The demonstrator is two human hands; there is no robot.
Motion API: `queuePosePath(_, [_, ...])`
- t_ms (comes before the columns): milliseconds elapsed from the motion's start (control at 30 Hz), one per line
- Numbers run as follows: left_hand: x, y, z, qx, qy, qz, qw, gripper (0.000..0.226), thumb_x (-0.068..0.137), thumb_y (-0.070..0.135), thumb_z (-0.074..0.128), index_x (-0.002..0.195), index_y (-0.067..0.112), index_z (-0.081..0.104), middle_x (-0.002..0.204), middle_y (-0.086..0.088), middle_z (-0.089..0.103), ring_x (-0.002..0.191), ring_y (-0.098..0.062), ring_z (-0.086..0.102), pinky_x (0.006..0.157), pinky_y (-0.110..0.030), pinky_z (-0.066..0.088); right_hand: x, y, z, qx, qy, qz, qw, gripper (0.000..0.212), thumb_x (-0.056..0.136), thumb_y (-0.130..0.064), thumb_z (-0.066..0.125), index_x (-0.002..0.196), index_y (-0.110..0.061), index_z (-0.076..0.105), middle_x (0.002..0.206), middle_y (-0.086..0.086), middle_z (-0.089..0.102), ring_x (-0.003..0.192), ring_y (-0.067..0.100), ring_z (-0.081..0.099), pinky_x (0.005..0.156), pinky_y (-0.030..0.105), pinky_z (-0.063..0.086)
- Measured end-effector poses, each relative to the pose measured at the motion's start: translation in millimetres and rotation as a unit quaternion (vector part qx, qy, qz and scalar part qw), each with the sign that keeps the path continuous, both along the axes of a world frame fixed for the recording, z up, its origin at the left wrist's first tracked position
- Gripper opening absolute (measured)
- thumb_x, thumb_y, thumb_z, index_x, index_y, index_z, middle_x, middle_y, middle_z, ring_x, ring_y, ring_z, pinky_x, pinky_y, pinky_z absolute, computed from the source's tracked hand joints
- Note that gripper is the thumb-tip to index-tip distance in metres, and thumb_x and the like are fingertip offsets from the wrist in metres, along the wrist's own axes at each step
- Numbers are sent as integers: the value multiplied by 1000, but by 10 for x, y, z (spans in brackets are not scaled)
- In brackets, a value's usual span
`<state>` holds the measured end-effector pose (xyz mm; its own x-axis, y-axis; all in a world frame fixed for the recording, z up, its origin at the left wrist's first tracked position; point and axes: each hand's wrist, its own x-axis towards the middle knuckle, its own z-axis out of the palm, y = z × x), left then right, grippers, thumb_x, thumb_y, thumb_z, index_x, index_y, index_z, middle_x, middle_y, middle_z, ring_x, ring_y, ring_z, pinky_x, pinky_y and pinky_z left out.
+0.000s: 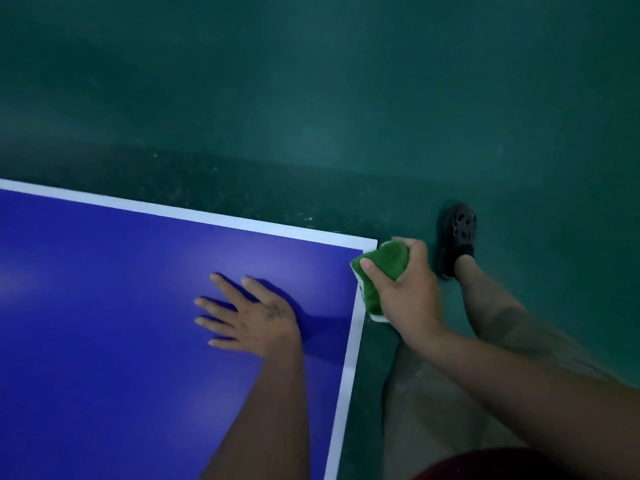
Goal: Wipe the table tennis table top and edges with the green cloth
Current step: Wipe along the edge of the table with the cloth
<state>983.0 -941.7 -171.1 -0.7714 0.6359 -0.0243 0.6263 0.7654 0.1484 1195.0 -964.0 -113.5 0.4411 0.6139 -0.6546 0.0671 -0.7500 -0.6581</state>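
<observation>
Clamped on the green cloth (382, 271) is the grip of the right hand (410, 292): the fingers are curled round the bunched fabric and the thumb is laid across its top. The cloth is held against the right edge of the table (104, 323), just short of the far right corner (371, 244), and is lapped over the white border line (349, 372) there. The grip of the left hand (254, 318) is apart: its fingers are spread flat on the blue top, near the cloth, and nothing is held by it. It is judged to serve as a brace.

The step in hand is judged to be the wiping of an edge, not of the top. Whether the top is already wiped cannot be told: the blue surface is seen even and without streaks, but the light is dim. Only this one corner of the table is shown, so the other edges and the rest of the top cannot be judged. The far edge beyond the corner may well be left to do.

Beyond the table a green floor (311, 98) is seen, specked with pale dust close to the far edge. A dark shoe (459, 233) is set on it, just right of the corner.
</observation>
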Motion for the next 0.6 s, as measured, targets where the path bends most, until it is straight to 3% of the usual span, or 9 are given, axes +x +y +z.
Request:
queuePosePath(100, [-32,514,-106,-4,-5,97,995,70,103,75,8,169,53,13,182,1,10,168,-32,6,131,-63,4,246,104,34,78,-37,126,988,64,87,-57,82,137,-41,46,131,-18,58,119,4,56,96,25,45])
queuePosePath(167, [-76,626,-119,5,1,129,992,72,101,80,10,168,55,16,181,6,13,168,-27,8,133,-59,3,370,265,22,129,-53,210,968,71,88,-56,78,145,-31,45,137,-10,54,126,5,51,104,20,40])
queuePosePath(267, [-44,612,-47,9,13,130,991,72,103,80,17,168,51,24,180,8,17,168,-25,11,134,-56,6,472,669,-33,85,-30,356,930,78,92,-56,75,153,-18,45,146,2,53,135,20,53,114,38,43])
queuePosePath(333, [6,621,-12,-4,14,127,992,70,105,76,21,169,47,27,180,7,18,168,-25,12,134,-57,8,491,956,-77,16,-16,455,890,80,94,-67,68,155,-22,42,149,1,53,135,22,54,111,41,45])
queuePosePath(467, [58,671,56,-26,0,146,989,68,106,69,26,170,45,26,181,7,15,168,-23,9,135,-55,5,376,1446,-189,-43,-37,618,784,80,93,-84,52,144,-22,45,136,2,63,114,23,63,88,38,47])
queuePosePath(600, [61,679,104,-43,-15,151,987,63,110,65,26,170,48,17,182,10,7,168,-20,2,135,-51,0,61,1717,-269,-43,-30,664,746,88,91,-88,47,144,-17,46,136,7,62,112,25,63,83,36,42])
